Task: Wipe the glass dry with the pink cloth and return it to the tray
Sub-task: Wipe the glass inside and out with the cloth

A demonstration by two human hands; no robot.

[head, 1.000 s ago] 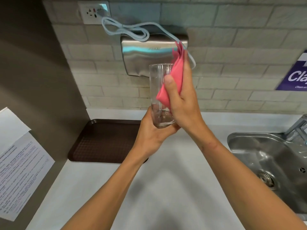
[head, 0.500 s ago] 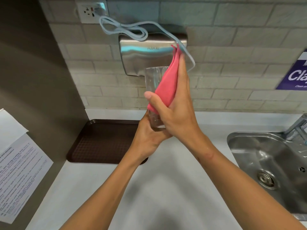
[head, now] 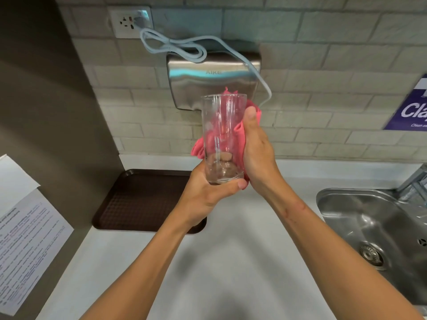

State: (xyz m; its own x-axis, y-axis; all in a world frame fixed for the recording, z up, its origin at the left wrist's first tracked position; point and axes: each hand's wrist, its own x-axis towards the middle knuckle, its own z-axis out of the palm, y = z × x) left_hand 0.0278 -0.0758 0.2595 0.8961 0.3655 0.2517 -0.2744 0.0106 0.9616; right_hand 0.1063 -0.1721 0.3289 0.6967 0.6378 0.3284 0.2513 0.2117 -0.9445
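A tall clear glass (head: pixel 223 116) stands upright in the air above the counter, in front of the wall dryer. My left hand (head: pixel 208 195) grips its base from below. My right hand (head: pixel 256 148) presses the pink cloth (head: pixel 200 147) against the far and right side of the glass; the cloth shows through the glass and sticks out on its left. The brown tray (head: pixel 138 199) lies empty on the counter below and to the left, its right part hidden by my left wrist.
A steel hand dryer (head: pixel 196 77) with a looped white cable hangs on the tiled wall behind the glass. A steel sink (head: pixel 374 229) is at the right. A paper notice (head: pixel 25 239) hangs on the brown panel at the left. White counter (head: pixel 219 273) lies in front.
The cloth has moved from the near side of the glass round to its far side, and my right hand has shifted to the right of the glass. The glass now shows unobstructed.
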